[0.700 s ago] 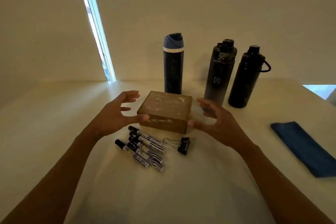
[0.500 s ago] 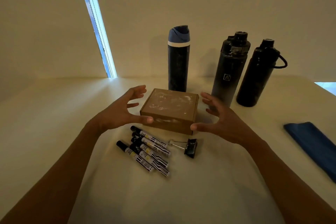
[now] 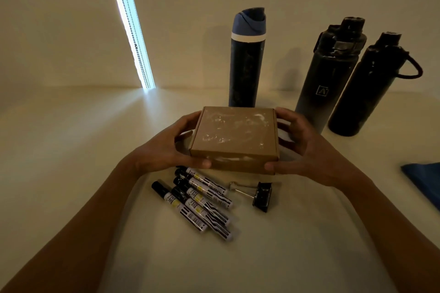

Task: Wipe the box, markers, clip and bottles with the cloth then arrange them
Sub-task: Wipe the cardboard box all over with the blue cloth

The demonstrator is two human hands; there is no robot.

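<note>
A flat brown cardboard box (image 3: 235,135) with white smears on its lid is held between my two hands at the middle of the table. My left hand (image 3: 164,150) grips its left side and my right hand (image 3: 307,150) grips its right side. Several black-capped markers (image 3: 200,200) lie in a loose bunch just in front of the box. A black binder clip (image 3: 260,195) lies to their right. Three dark bottles stand behind: a blue-lidded bottle (image 3: 246,59), a grey-black bottle (image 3: 326,78) and a black bottle with a loop handle (image 3: 366,85). A blue cloth (image 3: 423,181) lies at the right edge.
The pale table (image 3: 95,150) meets a plain wall at the back. A bright vertical window strip (image 3: 128,24) runs down the wall at the back left.
Both hands have closed in from either side and taken hold of the box. The camera has moved closer and slightly left.
</note>
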